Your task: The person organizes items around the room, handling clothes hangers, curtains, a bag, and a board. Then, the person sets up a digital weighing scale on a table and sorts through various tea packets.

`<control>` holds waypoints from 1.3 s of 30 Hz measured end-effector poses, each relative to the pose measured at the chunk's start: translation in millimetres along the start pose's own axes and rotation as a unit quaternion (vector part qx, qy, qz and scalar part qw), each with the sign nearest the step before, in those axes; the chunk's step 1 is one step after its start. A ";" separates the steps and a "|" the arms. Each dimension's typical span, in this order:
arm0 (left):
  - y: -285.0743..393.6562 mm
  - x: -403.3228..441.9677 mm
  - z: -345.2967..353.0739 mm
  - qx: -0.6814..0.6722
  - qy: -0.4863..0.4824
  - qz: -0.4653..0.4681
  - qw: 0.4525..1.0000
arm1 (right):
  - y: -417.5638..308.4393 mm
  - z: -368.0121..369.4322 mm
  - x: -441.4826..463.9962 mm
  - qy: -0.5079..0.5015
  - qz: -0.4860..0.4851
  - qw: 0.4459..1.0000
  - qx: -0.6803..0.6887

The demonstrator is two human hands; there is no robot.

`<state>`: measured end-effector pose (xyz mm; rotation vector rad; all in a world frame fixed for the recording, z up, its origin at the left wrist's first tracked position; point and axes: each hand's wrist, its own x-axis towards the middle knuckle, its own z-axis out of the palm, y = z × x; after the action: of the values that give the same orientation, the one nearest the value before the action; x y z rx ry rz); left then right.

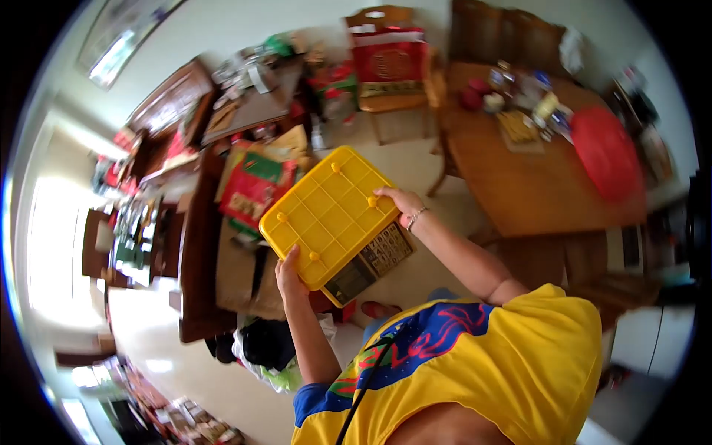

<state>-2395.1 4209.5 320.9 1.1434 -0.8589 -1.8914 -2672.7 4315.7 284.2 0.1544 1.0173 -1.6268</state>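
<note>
A yellow plastic board with a grid of lines and several round yellow knobs is held up in front of my body. My left hand grips its lower left edge, thumb on the near face. At the right edge my right hand grips it, with a bracelet on the wrist; the fingers behind the board are hidden. Below and partly behind the board, a dark panel with rows of light numbered squares shows. What supports this panel is hidden.
On the right stands a wooden table with a red cover, jars and food. A wooden chair holds a red bag. To the left, a wooden bench bears a red and green bag. Dark and white bags lie below it.
</note>
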 end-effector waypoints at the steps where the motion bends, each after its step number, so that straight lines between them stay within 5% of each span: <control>1: -15.4 1.5 24.5 0.010 -0.017 -0.007 1.000 | -19.0 -21.7 -17.7 0.042 -0.019 0.999 -0.004; 8: -122.9 -2.7 182.5 0.036 -0.208 -0.130 0.969 | -104.6 -179.1 -127.3 0.188 -0.144 0.969 0.069; 18: -281.7 -15.9 365.9 0.119 -0.328 -0.264 0.899 | -152.9 -383.4 -188.0 0.267 -0.232 0.913 0.206; 39: -437.9 64.8 532.5 0.246 -0.472 -0.325 0.782 | -167.4 -524.9 -131.7 0.341 -0.335 0.807 0.347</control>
<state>-3013.7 4455.1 129.9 0.7397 -1.7418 -3.0330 -2982.7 4762.8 126.7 1.0370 0.9882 -2.6650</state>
